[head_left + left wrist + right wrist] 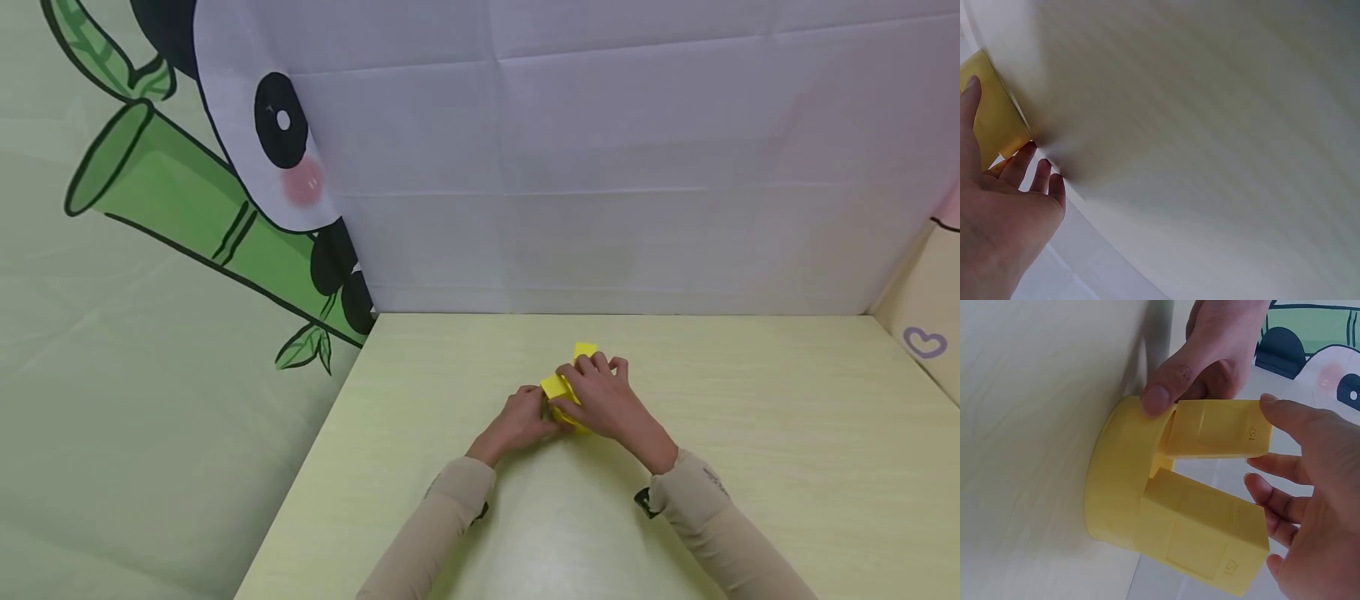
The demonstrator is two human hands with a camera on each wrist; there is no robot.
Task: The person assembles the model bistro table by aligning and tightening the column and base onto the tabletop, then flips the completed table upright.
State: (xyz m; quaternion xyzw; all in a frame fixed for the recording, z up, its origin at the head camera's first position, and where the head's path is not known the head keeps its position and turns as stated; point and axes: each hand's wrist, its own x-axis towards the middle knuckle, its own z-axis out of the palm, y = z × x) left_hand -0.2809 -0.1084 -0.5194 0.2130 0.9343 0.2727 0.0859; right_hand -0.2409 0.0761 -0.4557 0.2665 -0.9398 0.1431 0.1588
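A yellow piece with a curved wall [1116, 481] stands at the tabletop, low in the right wrist view's left half. Two yellow rectangular blocks rise from its hollow side: one marked 157 [1216, 428], tilted against another marked 152 [1210, 531]. My left hand [521, 421] grips the curved piece, its thumb pressed on the rim beside block 157. Thumb and index finger of my right hand [606, 400] pinch the outer end of block 157. The other right fingers are bent close to block 152; whether they touch it cannot be told. The blocks' inner ends are hidden.
The pale wooden table [750, 450] reaches back to a white cloth wall [637, 167]. On the left hangs a green cloth [150, 400] with a printed panda and bamboo. A beige panel with a heart [925, 342] borders the right side.
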